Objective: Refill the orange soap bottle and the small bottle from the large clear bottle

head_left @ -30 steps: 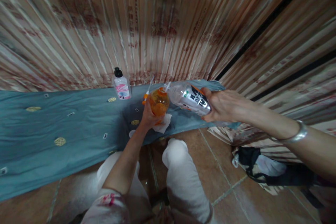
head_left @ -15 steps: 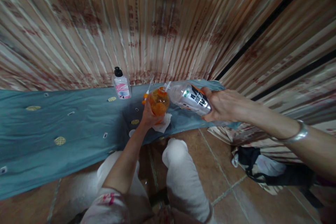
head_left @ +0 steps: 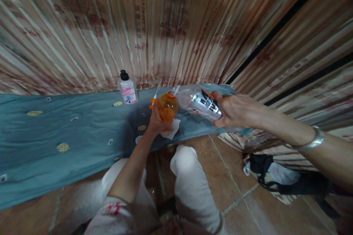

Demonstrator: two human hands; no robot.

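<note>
My left hand (head_left: 157, 122) is wrapped round an orange see-through bottle (head_left: 168, 108) whose top is off. In my right hand (head_left: 227, 109) a clear plastic bottle (head_left: 190, 98) with a silver and black label lies tilted, its neck at the orange bottle's mouth. Whether liquid is flowing between them I cannot make out. Behind my left fingers lies an orange pump top (head_left: 152, 102) with a pale tube. A white tissue (head_left: 171, 129) shows under the orange bottle, and a small white round thing (head_left: 138, 139) is beside my left forearm.
A clear bottle with a black cap and pink label (head_left: 128, 90) stands on the blue-green cloth (head_left: 88, 125). Pleated curtains (head_left: 110, 25) rise behind and to the right. Dark cloth items or a bag (head_left: 275, 172) lie at the lower right, near the tiled floor (head_left: 220, 169).
</note>
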